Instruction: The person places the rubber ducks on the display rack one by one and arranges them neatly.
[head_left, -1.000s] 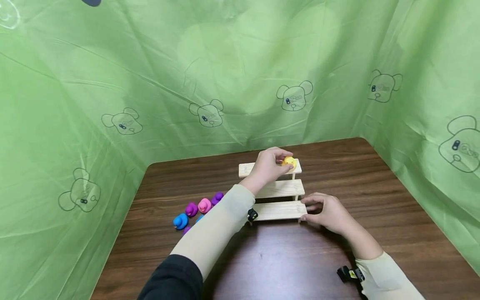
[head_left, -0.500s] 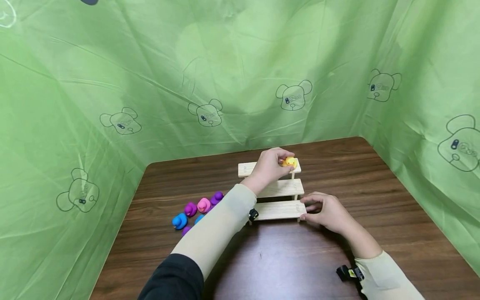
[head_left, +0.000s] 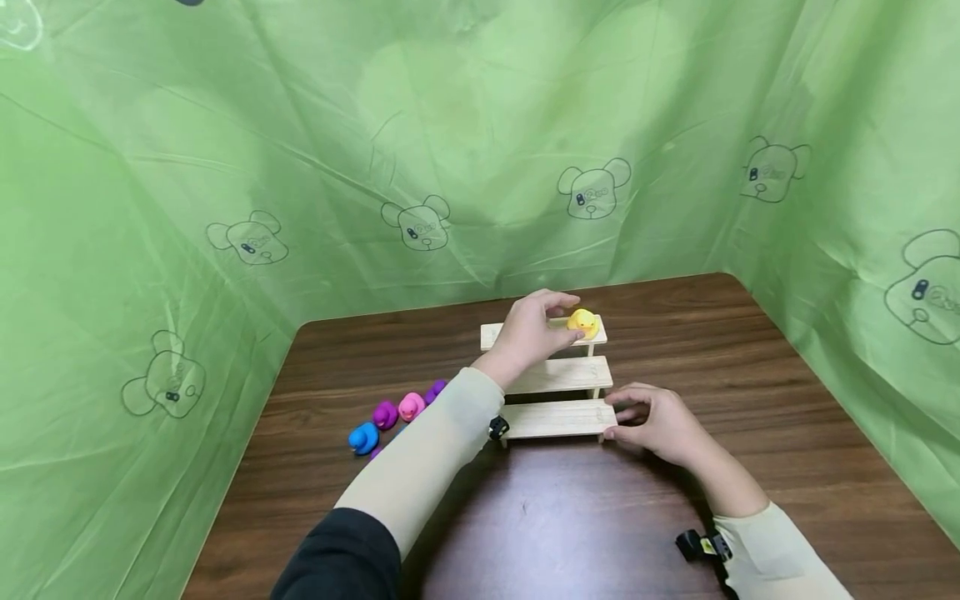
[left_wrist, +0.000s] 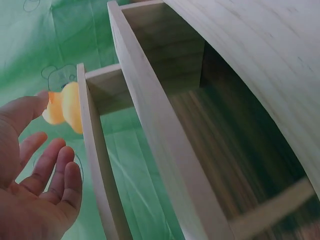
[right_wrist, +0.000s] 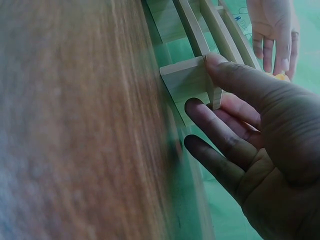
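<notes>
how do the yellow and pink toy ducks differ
The yellow toy duck sits on the pale wooden top shelf, the pink toy duck on the brown wooden table. The left hand is by the yellow one; purple toy ducks flank the pink one. Shapes look alike.

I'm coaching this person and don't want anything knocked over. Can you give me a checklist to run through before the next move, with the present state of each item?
1. Yellow duck upright on the top shelf, near its right end: ok.
2. Left hand open, its fingers not wrapped round the duck: ok.
3. Left thumb clear of the duck: cannot tell; it is right beside it.
4. Right hand holding the right end of the bottom shelf: ok.
5. All the ducks on the table fully in sight: not ok; the left sleeve partly hides the group with the blue duck and pink duck.
</notes>
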